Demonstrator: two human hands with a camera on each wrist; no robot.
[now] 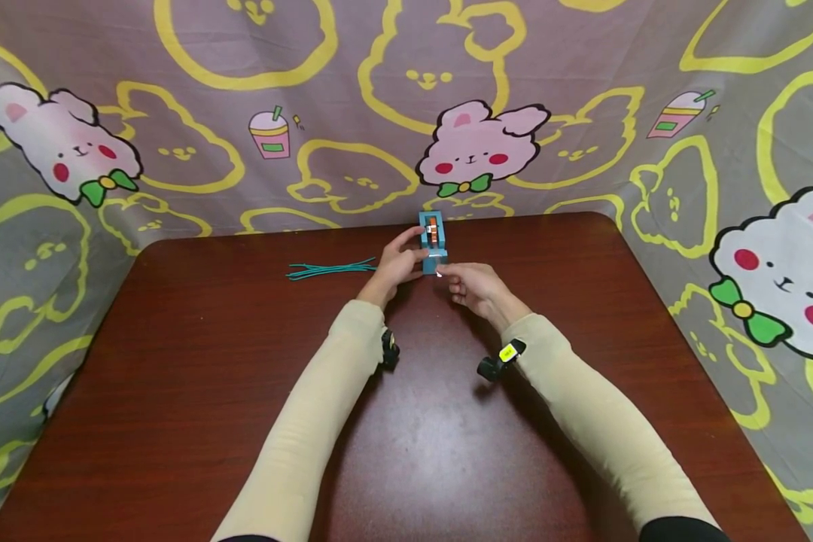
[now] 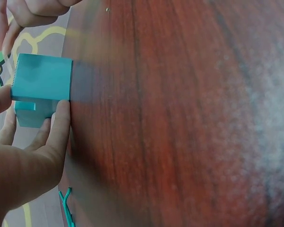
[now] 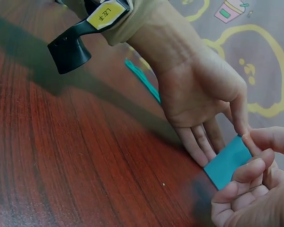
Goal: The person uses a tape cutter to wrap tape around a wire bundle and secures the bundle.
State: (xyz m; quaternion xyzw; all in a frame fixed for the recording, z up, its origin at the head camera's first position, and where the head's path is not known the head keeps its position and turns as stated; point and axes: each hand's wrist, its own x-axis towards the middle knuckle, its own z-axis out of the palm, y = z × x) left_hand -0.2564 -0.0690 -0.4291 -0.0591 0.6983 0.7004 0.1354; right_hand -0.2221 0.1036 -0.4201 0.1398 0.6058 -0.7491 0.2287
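A teal tape dispenser (image 1: 436, 262) with an orange-brown roll (image 1: 433, 229) in it stands near the far edge of the table. My left hand (image 1: 398, 267) holds it from the left, thumb on one side and fingers on the other. In the left wrist view, the dispenser (image 2: 43, 78) shows a serrated edge beside the left thumb. At its near end, my right hand (image 1: 477, 290) pinches a small, shiny, clear end of tape between thumb and forefinger, its other fingers curled. In the right wrist view, the right hand (image 3: 255, 189) partly covers the dispenser (image 3: 227, 163).
Several thin teal cords (image 1: 332, 269) lie on the brown table (image 1: 244, 361), left of the left hand. A patterned cloth (image 1: 352, 98) hangs behind and at both sides. Each wrist carries a black camera mount (image 1: 501, 361).
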